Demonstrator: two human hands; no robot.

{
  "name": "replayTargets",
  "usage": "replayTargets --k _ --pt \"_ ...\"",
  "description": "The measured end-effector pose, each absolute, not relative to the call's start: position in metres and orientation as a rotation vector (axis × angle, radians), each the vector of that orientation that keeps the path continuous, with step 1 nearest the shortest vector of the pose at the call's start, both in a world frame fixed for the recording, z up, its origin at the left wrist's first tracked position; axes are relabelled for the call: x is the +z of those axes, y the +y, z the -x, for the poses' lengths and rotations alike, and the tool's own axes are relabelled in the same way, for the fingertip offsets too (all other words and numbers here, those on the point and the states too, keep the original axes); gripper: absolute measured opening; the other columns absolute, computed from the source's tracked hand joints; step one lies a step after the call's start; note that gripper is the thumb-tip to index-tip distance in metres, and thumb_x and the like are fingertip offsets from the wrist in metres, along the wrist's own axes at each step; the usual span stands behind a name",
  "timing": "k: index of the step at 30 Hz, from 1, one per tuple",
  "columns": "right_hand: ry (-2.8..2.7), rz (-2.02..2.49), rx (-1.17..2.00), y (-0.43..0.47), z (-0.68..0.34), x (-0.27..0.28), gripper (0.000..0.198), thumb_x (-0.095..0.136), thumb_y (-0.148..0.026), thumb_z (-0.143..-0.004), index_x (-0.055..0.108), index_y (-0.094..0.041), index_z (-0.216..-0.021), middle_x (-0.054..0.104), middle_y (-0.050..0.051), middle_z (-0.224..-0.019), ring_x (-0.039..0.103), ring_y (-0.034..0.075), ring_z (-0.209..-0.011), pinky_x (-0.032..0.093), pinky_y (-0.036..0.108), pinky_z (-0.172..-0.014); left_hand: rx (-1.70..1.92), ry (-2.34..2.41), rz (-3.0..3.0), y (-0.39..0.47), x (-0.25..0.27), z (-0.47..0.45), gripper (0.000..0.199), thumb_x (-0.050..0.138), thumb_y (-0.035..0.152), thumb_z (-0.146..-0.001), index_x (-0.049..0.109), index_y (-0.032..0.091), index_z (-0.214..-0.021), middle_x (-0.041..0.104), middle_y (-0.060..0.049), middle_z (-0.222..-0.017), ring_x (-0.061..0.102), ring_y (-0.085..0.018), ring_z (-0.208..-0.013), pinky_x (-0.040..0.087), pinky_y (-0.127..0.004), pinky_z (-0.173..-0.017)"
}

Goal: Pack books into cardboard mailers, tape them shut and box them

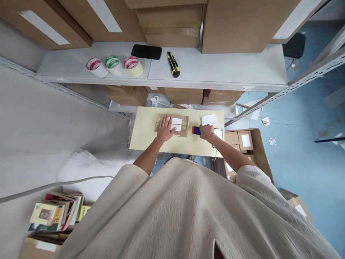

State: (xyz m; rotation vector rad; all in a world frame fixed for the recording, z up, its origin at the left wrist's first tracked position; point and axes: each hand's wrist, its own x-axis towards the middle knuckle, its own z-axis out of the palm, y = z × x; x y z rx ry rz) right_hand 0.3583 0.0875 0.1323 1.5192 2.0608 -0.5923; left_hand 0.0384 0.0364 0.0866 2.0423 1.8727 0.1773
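A small brown cardboard box [184,130] with clear tape and a white label [176,124] lies on the pale yellow table [144,135]. My left hand [165,128] rests flat on its left part, fingers stretched out and partly over the label. To the right of the box, my right hand [206,131] is closed round a dark blue handheld device [196,130] with an orange-red front end. That end points at the box, with a gap between them. The device's exact kind is unclear.
White papers [209,119] and a white-screened phone-like device [218,133] lie by my right hand. Tape rolls [113,64], a black phone [147,51] and a utility knife [173,64] sit on the shelf [229,68]. An open carton [262,158] stands right; books [56,212] lower left.
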Motion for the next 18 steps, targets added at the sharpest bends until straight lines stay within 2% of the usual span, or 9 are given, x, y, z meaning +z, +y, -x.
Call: replayTargets --k 3,5,8,11,14,18 --pt "1.968 -1.734 -0.700 0.079 -0.371 0.126 0.071 0.083 -0.058 -0.102 0.059 -0.017 -0.154 0.075 0.027 -0.146 0.065 0.044 -0.142 0.054 0.052 -0.110 0.223 1.858 -2.027 0.037 0.084 -0.038 0.096 0.037 0.072 -0.115 0.033 0.012 -0.189 0.021 -0.018 -0.199 0.012 -0.039 -0.187 0.006 -0.066 -0.151" --pt "1.894 -1.888 -0.797 0.074 -0.379 0.124 0.068 0.067 -0.068 -0.110 0.059 -0.016 -0.154 0.074 0.027 -0.147 0.066 0.044 -0.142 0.056 0.052 -0.109 0.250 1.852 -2.021 0.037 0.084 -0.038 0.095 0.039 0.071 -0.114 0.033 0.012 -0.189 0.020 -0.018 -0.199 0.012 -0.039 -0.187 0.005 -0.065 -0.151" --pt "1.836 -2.033 -0.858 0.062 -0.383 0.119 0.051 0.043 -0.050 -0.120 0.062 -0.014 -0.151 0.074 0.027 -0.147 0.068 0.042 -0.141 0.059 0.051 -0.108 0.274 1.833 -2.029 0.035 0.087 -0.036 0.093 0.042 0.066 -0.114 0.033 0.012 -0.189 0.016 -0.018 -0.200 0.010 -0.039 -0.187 0.004 -0.065 -0.151" --pt "1.826 -2.094 -0.831 0.048 -0.377 0.110 0.046 0.044 -0.035 -0.117 0.063 -0.013 -0.153 0.072 0.027 -0.151 0.068 0.039 -0.142 0.060 0.047 -0.108 0.313 1.791 -2.059 0.029 0.090 -0.029 0.091 0.044 0.063 -0.114 0.033 0.014 -0.189 0.017 -0.017 -0.200 0.009 -0.038 -0.187 0.002 -0.065 -0.151" --pt "1.818 -2.138 -0.791 0.033 -0.367 0.099 0.051 0.045 -0.030 -0.114 0.061 -0.011 -0.158 0.071 0.028 -0.153 0.069 0.037 -0.140 0.061 0.046 -0.107 0.344 1.767 -2.078 0.019 0.095 -0.016 0.087 0.045 0.062 -0.115 0.035 0.018 -0.189 0.020 -0.017 -0.200 0.009 -0.038 -0.187 0.001 -0.067 -0.150" --pt "1.772 -2.126 -0.764 0.017 -0.354 0.089 0.052 0.045 -0.030 -0.113 0.063 -0.012 -0.158 0.075 0.027 -0.141 0.074 0.037 -0.132 0.061 0.049 -0.106 0.329 1.762 -2.076 0.006 0.100 0.008 0.085 0.044 0.061 -0.116 0.034 0.018 -0.188 0.021 -0.020 -0.199 0.011 -0.041 -0.187 0.005 -0.072 -0.147"
